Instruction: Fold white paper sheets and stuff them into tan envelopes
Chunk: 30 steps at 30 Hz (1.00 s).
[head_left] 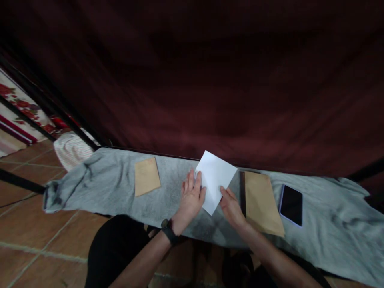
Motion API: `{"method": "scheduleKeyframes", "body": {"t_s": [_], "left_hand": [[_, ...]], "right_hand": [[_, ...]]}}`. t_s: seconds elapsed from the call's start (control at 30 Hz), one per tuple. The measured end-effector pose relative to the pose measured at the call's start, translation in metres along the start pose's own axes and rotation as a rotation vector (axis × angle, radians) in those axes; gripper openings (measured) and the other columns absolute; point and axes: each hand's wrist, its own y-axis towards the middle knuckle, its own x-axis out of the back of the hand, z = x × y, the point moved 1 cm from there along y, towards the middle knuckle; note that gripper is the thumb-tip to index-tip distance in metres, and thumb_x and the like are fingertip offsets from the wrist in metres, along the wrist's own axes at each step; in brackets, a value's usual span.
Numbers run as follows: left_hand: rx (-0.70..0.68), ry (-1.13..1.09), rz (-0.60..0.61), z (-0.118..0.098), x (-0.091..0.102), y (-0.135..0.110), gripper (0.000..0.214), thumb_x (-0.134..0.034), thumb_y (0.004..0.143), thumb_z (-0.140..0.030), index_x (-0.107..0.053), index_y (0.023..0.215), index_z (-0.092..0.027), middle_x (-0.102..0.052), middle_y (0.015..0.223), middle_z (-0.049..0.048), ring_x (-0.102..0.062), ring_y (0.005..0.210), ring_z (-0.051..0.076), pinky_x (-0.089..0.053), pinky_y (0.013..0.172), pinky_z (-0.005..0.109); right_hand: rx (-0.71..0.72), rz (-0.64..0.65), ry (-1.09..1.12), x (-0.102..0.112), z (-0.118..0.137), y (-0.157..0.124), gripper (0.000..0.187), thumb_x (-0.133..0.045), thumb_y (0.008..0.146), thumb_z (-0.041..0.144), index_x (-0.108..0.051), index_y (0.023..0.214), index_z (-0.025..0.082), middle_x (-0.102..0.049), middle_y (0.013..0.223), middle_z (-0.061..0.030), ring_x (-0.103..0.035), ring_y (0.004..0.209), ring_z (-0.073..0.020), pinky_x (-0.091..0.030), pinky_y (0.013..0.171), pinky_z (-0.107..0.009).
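A white sheet of paper [214, 176] lies turned at an angle over the grey cloth, in front of me. Flat against its left edge rests my left hand [192, 194], fingers stretched out and a dark watch on the wrist. My right hand [231, 205] pinches the paper's lower right edge, thumb on top. To the right of that hand lies a larger brown envelope [262, 202] with a dark strip along its left side. Off to the left is a smaller brown paper piece [147, 177], apart from both hands.
A phone [291, 205] with a dark screen lies right of the brown envelope. The grey cloth [117, 172] covers a narrow surface, backed by a dark red curtain [210, 100]. Black bars [22, 182] and a striped cloth [72, 150] stand at left, above floor tiles.
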Motion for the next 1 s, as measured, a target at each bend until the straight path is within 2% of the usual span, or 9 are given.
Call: {"method": "scheduleKeyframes", "body": {"t_s": [0.13,0.3,0.4,0.5,0.6,0.7,0.83,0.93,1.0], "left_hand": [[-0.216,0.303,0.025,0.003,-0.003,-0.004,0.06,-0.046,0.098,-0.029,-0.03,0.156,-0.025,-0.016,0.167,0.0102,-0.015,0.153,0.033,-0.015,0.12,0.063],[-0.296,0.328,0.073,0.003,-0.003,-0.006,0.055,-0.046,0.099,-0.029,-0.034,0.153,-0.028,-0.017,0.167,0.0074,-0.014,0.153,0.031,-0.01,0.121,0.064],[-0.175,0.133,0.064,0.012,-0.007,-0.005,0.06,-0.05,0.098,-0.037,-0.03,0.155,-0.029,-0.01,0.168,0.0081,-0.015,0.153,0.033,-0.019,0.12,0.061],[0.114,-0.225,-0.048,0.028,-0.012,-0.004,0.079,-0.059,0.093,-0.043,-0.02,0.158,-0.02,-0.008,0.168,0.0148,-0.017,0.152,0.032,-0.03,0.119,0.049],[0.462,-0.63,-0.157,0.041,-0.017,-0.009,0.089,-0.067,0.088,-0.043,-0.018,0.157,-0.017,-0.031,0.161,0.0174,-0.037,0.145,0.031,-0.041,0.114,0.043],[0.68,-1.043,-0.088,0.046,-0.022,-0.018,0.078,-0.068,0.086,-0.043,-0.033,0.151,-0.019,-0.058,0.142,0.0154,-0.064,0.119,0.028,-0.056,0.095,0.04],[0.719,-1.225,0.055,0.047,-0.03,-0.029,0.047,-0.074,0.08,-0.033,-0.062,0.121,-0.016,-0.072,0.121,0.0137,-0.072,0.101,0.026,-0.061,0.083,0.036],[0.634,-1.034,0.016,0.057,-0.03,-0.031,0.039,-0.069,0.078,-0.023,-0.065,0.116,-0.017,-0.076,0.111,0.0099,-0.073,0.096,0.026,-0.061,0.08,0.037],[0.522,-0.781,0.002,0.067,-0.024,-0.027,0.038,-0.064,0.078,-0.019,-0.065,0.117,-0.017,-0.078,0.103,0.0074,-0.073,0.09,0.025,-0.061,0.077,0.037]], "right_hand": [[-0.115,-0.075,0.254,0.003,-0.003,0.003,0.03,-0.076,0.078,0.03,-0.066,0.106,0.023,-0.077,0.1,-0.0013,-0.072,0.096,-0.0212,-0.061,0.083,-0.032],[-0.218,-0.12,0.298,0.01,-0.019,0.006,0.027,-0.076,0.077,0.022,-0.067,0.103,0.022,-0.078,0.094,0.0,-0.073,0.092,-0.0177,-0.061,0.081,-0.026],[-0.211,-0.116,0.269,0.013,-0.026,0.007,0.03,-0.077,0.075,0.026,-0.067,0.104,0.023,-0.077,0.098,-0.0004,-0.073,0.099,-0.0205,-0.062,0.086,-0.031],[-0.192,-0.121,0.24,0.015,-0.031,0.008,0.028,-0.078,0.075,0.028,-0.067,0.101,0.024,-0.077,0.1,-0.0005,-0.072,0.103,-0.0206,-0.06,0.091,-0.032],[-0.176,-0.145,0.23,0.015,-0.033,0.009,0.026,-0.077,0.075,0.029,-0.067,0.099,0.023,-0.077,0.104,-0.0019,-0.071,0.105,-0.0205,-0.059,0.092,-0.031],[-0.158,-0.138,0.238,0.012,-0.034,0.008,0.028,-0.076,0.077,0.029,-0.066,0.102,0.022,-0.076,0.109,-0.0042,-0.07,0.107,-0.0231,-0.06,0.092,-0.035],[-0.145,-0.082,0.215,0.011,-0.033,0.006,0.031,-0.075,0.078,0.033,-0.066,0.105,0.022,-0.076,0.111,-0.0047,-0.07,0.106,-0.0237,-0.06,0.09,-0.036],[-0.107,-0.138,0.123,0.021,-0.03,0.01,0.031,-0.074,0.076,0.039,-0.066,0.101,0.023,-0.075,0.111,-0.0047,-0.071,0.103,-0.0245,-0.061,0.084,-0.036],[-0.078,-0.192,0.031,0.031,-0.027,0.016,0.035,-0.074,0.072,0.042,-0.066,0.099,0.022,-0.076,0.105,-0.0053,-0.071,0.097,-0.0256,-0.06,0.075,-0.035]]}}
